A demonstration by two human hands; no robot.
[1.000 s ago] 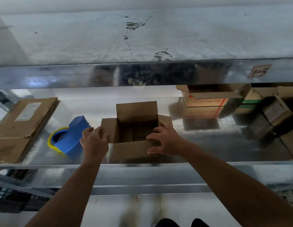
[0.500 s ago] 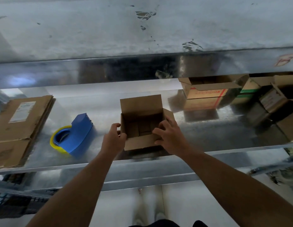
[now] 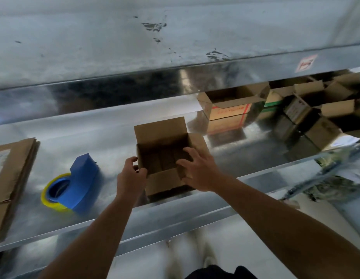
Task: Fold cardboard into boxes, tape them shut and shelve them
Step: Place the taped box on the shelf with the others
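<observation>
We see dim, cool, bluish light. The metal shelf [image 3: 114, 141] throws soft glare and smeared reflections. The inside of the open box [image 3: 163, 181] lies in shadow. Straight edges bow with wide-angle distortion, and the right edge smears with blur.

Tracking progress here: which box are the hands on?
The plain box at the shelf front, between left hand and right hand; the other boxes sit back right, untouched.
</observation>
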